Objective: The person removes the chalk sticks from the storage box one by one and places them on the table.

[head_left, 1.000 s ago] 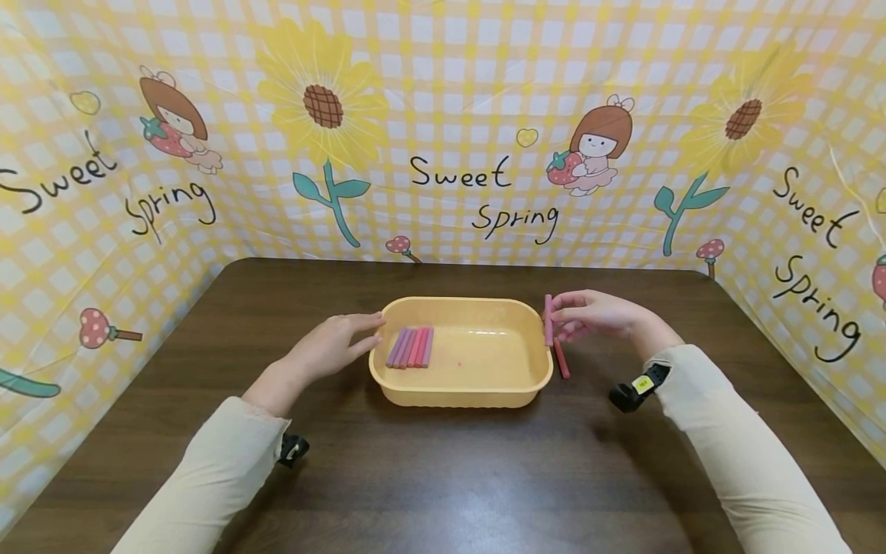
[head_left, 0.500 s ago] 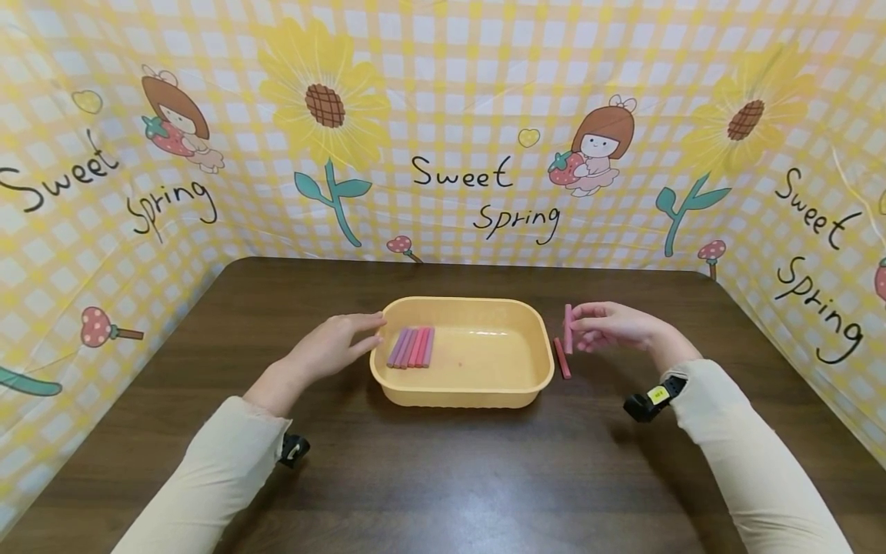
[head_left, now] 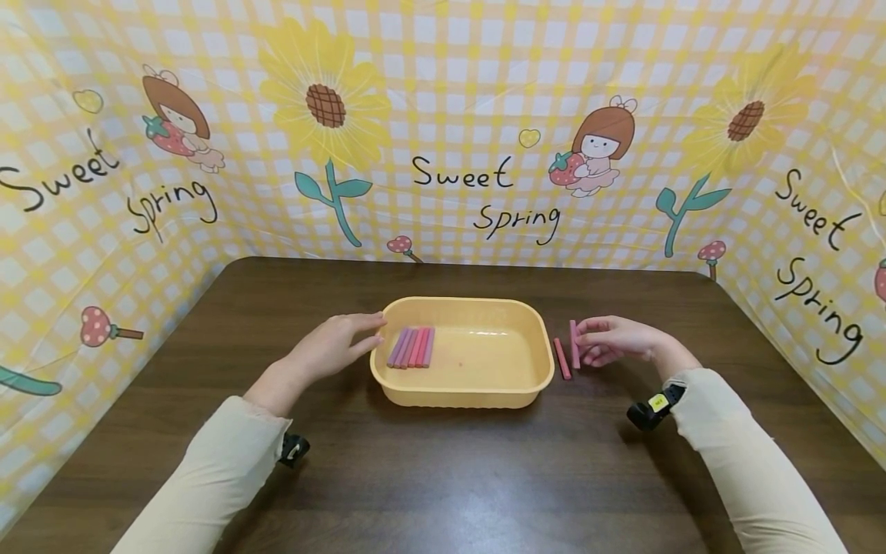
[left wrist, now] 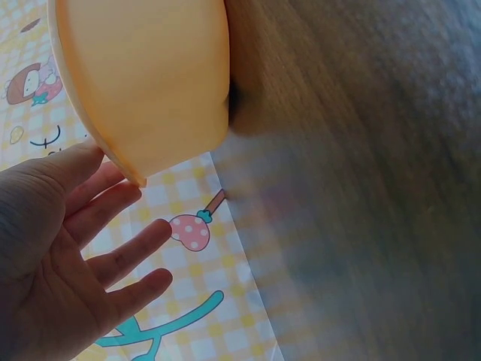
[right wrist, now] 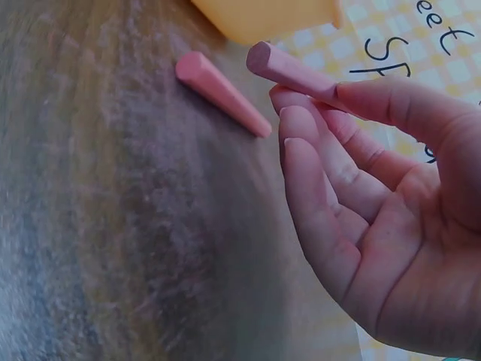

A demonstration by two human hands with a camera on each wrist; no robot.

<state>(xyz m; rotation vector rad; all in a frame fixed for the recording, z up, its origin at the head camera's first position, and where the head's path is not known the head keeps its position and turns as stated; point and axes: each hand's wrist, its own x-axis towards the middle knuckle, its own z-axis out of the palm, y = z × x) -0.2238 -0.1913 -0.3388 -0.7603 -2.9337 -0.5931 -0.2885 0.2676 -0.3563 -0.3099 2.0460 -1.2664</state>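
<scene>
A pale yellow tray (head_left: 450,398) stands mid-table in the head view, with several pink and purple chalk sticks (head_left: 411,348) side by side at its left. My left hand (head_left: 334,344) rests thumb and fingertips against the tray's left rim; in the left wrist view this hand (left wrist: 83,241) has its fingers extended. Right of the tray, my right hand (head_left: 619,338) pinches a pinkish-purple chalk stick (head_left: 574,346) between thumb and fingertips, seen close in the right wrist view as a mauve chalk stick (right wrist: 297,74). Beside it on the table lies a red-pink chalk stick (head_left: 562,359).
The dark wooden table (head_left: 443,477) extends around the tray. A yellow checked cloth (head_left: 450,92) with printed flowers hangs behind and on both sides. Black cameras (head_left: 647,415) are strapped near both wrists.
My right hand has moved from the tray's right rim rightward and down toward the table, with the pinkish-purple chalk stick still pinched. The left hand has stayed at the left rim.
</scene>
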